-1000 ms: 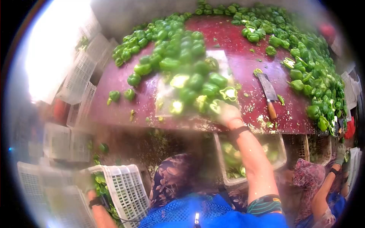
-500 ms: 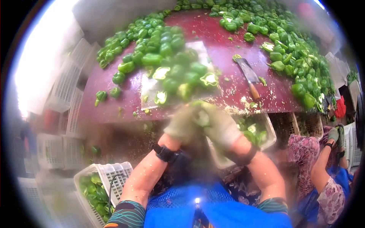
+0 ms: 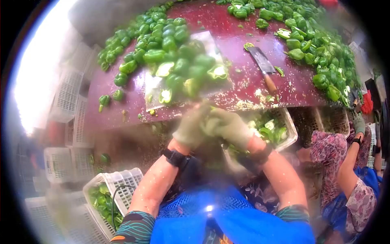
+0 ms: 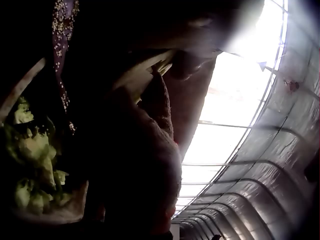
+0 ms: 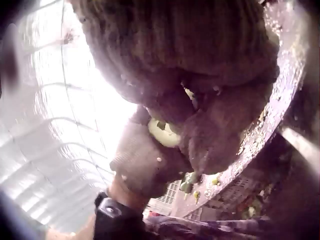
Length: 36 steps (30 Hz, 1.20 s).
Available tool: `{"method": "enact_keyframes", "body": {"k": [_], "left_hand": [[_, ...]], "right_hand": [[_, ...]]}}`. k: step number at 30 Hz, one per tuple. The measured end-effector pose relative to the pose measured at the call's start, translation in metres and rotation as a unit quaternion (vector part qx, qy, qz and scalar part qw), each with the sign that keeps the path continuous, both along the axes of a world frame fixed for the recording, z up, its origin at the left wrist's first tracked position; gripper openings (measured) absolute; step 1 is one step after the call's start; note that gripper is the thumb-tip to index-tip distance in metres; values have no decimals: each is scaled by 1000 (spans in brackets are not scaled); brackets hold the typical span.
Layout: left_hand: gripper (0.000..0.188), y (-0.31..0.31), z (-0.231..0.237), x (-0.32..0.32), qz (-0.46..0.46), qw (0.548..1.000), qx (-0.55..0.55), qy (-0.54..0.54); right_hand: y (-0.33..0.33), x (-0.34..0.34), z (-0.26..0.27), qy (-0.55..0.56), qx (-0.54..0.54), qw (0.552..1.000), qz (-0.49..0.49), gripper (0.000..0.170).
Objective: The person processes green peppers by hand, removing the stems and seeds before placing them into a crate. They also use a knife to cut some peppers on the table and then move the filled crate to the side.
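Note:
Both gloved hands meet in front of the table's near edge in the head view. My left hand and my right hand grip one cut green pepper between them. Its pale inside shows between the curled fingers in the right wrist view, while the gloves hide most of it. The left wrist view is dark, with a pale strip of the pepper at the fingers. Just beyond the hands, whole and cut green peppers lie on a pale board.
A cleaver with a wooden handle lies on the red table. Pepper heaps line its right side. A tub of cut peppers stands below the edge; a white crate of peppers sits lower left. Another person works at right.
My right hand has come back from a cut pepper on the table, and my left hand has risen from the lower-left crate. They have stayed together around the pepper since half a second ago.

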<state>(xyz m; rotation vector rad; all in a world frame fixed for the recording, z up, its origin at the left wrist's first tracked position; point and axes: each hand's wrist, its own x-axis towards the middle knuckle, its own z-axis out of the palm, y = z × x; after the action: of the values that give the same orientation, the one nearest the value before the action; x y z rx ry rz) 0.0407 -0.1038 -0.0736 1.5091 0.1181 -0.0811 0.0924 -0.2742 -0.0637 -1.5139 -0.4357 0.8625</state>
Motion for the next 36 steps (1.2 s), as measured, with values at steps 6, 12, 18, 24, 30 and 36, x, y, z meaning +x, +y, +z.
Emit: {"method": "enact_keyframes", "body": {"k": [6,12,18,24,30,36], "left_hand": [[26,-6,2,1,54,977,-163,129],[24,-7,20,-1,55,986,-86,135],[25,-7,-6,-1,30,998,30,41],[24,-14,-1,4,50,996,-39,57],[28,-15,-1,10,-21,962,249,-112],[33,-15,4,15,25,985,130,-109]], "right_hand": [[5,-1,19,-148,-61,985,57,29],[2,-9,12,12,-11,1000,26,33],[3,-15,-11,-295,-72,952,-30,30],[5,-10,-17,-309,-44,948,-53,23],[-17,-3,-14,180,96,973,-108,13],[-51,16,-39,17,-27,998,-48,16]]}}
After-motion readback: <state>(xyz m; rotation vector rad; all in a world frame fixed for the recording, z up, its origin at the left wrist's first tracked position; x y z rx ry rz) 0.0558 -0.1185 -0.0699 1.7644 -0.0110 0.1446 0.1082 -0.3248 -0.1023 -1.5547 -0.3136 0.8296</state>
